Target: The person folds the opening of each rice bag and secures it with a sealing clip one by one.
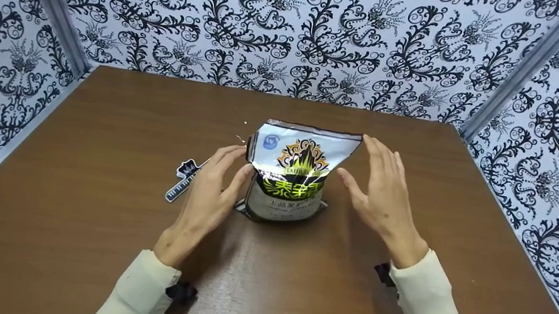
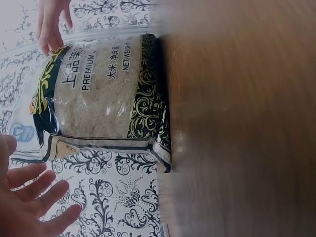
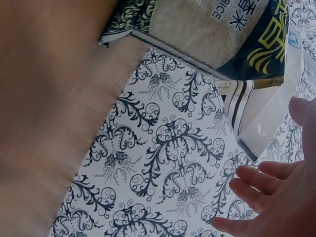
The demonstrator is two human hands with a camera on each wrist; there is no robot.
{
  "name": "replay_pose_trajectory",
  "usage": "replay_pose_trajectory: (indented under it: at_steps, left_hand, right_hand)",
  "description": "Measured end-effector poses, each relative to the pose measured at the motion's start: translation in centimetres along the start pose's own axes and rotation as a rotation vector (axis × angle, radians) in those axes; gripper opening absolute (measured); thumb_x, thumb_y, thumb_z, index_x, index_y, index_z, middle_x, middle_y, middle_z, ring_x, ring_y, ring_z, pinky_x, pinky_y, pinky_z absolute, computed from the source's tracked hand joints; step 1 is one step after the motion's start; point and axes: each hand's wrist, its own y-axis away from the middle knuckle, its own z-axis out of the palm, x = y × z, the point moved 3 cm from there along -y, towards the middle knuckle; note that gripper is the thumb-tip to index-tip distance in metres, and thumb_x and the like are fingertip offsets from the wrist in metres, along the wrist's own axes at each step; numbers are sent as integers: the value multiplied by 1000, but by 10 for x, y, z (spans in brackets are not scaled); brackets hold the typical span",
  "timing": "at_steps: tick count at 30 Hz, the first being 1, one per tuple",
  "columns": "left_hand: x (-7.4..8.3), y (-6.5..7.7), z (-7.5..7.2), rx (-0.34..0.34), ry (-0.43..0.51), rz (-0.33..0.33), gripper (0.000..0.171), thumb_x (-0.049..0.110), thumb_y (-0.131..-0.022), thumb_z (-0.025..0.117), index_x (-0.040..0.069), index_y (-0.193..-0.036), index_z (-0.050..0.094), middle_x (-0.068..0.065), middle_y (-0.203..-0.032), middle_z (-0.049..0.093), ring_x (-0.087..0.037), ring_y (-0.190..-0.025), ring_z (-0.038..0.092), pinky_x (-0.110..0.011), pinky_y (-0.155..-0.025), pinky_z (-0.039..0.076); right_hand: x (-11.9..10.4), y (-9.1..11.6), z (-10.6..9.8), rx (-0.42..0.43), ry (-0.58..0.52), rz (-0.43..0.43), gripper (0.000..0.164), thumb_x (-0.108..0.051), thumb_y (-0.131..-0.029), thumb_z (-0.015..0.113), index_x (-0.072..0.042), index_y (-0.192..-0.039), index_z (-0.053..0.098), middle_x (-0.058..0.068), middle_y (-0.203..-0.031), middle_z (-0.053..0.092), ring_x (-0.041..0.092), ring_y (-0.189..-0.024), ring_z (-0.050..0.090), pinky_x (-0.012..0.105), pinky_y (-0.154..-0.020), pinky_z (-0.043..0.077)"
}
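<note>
We have a printed rice bag [image 1: 290,182] standing on the counter [image 1: 269,293], ahead of us and between the two grips. Its long axis runs upward from the base, and the pale upper part slants back and to the right, so that the upper right corner juts out past the body. Grains show through the clear panel in the left wrist view.

The left grip [image 1: 210,191] lies along the bag's left side, its fingertips right by the edge below the top. The right grip [image 1: 385,200] is on the other side and reaches higher, its fingertips at the jutting corner. Both grips are released: the fingers are extended and parted, and we see neither clasping the bag. Whether any fingertip actually touches the film we cannot tell; the right wrist view suggests a slight gap at the corner.

The relation that counts, we judge, is this straddling: the bag lies to the right of the left grip and to the left of the right grip. Neither is clearly nearer overall, though the right is the better placed for the top corner and the left for the side edge.

Beside the left grip we also see a flat black-and-white strip [image 1: 180,188], partly hidden by the fingers. Pale sleeves [image 1: 438,307] cover both forearms, and a patterned wall [image 1: 299,27] rises behind the counter.
</note>
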Motion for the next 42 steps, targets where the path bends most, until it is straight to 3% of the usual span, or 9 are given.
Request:
replay_pose_trajectory:
  at_steps: [10, 19, 27, 42]
  left_hand:
    - [-2, 0, 4, 1, 57, -9, 37, 30, -107, 60, 11, -139, 65, -6, -139, 66, -23, -132, 62, -41, -118, 45]
    - [-1, -1, 7, 28, 125, -1, 33, 21, -105, 63, 7, -135, 66, -9, -132, 69, -24, -126, 65, -41, -115, 48]
    - [-1, -3, 12, 55, 178, 11, 32, 15, -105, 61, 3, -134, 66, -13, -123, 71, -26, -113, 70, -40, -101, 58]
    - [-2, -5, 13, 96, 244, 4, 30, 10, -103, 64, 3, -132, 67, -13, -118, 74, -27, -107, 73, -35, -96, 61]
  right_hand:
    - [-13, -10, -1, 28, -9, -25, 79, -44, -102, 65, -6, -162, 31, 15, -167, 37, 31, -157, 31, 57, -133, 12]
    - [-27, -22, 2, 5, 24, -66, 77, -46, -102, 63, -8, -162, 32, 13, -169, 34, 29, -160, 27, 59, -133, 7]
    - [-36, -30, 4, 3, 52, -98, 74, -46, -101, 64, -9, -160, 38, 10, -169, 37, 29, -159, 29, 63, -132, 3]
    - [-56, -46, 13, -66, 21, -139, 70, -44, -101, 65, -9, -158, 41, 10, -164, 45, 28, -155, 38, 62, -132, 3]
